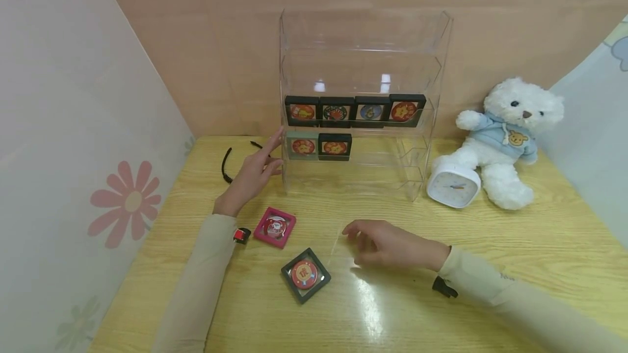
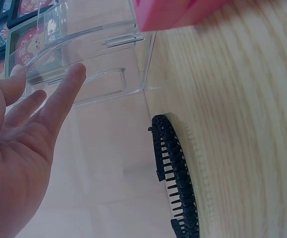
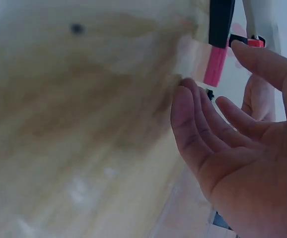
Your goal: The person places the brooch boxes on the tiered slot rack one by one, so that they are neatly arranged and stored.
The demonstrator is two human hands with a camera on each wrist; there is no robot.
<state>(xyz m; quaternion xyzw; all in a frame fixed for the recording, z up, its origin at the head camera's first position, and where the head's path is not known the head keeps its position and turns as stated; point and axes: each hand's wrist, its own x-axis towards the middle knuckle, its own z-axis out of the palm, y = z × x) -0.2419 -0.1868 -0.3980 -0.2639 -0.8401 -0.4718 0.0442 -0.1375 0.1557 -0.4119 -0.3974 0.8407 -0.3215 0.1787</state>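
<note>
A clear acrylic tiered rack [image 1: 363, 185] stands at the back of the table, with several dark-framed badges [image 1: 336, 112] in one tier. Below them are a pale green-framed badge [image 1: 301, 146] and another black-framed one [image 1: 335, 147]. My left hand [image 1: 252, 173] reaches to the rack's left side, fingers extended against or beside it; contact is unclear. Nothing is in its grasp. Above the wood, my right hand [image 1: 385, 244] hovers with loosely bent fingers, holding nothing. Nearby lie a dark-framed red badge [image 1: 305, 275] and a pink-framed badge [image 1: 276, 226].
A white teddy bear [image 1: 510, 135] in a blue top sits at the right, behind a white clock [image 1: 453, 185]. A black toothed headband [image 2: 176, 178] lies left of the rack. Walls [image 1: 73, 97] rise on the left and right.
</note>
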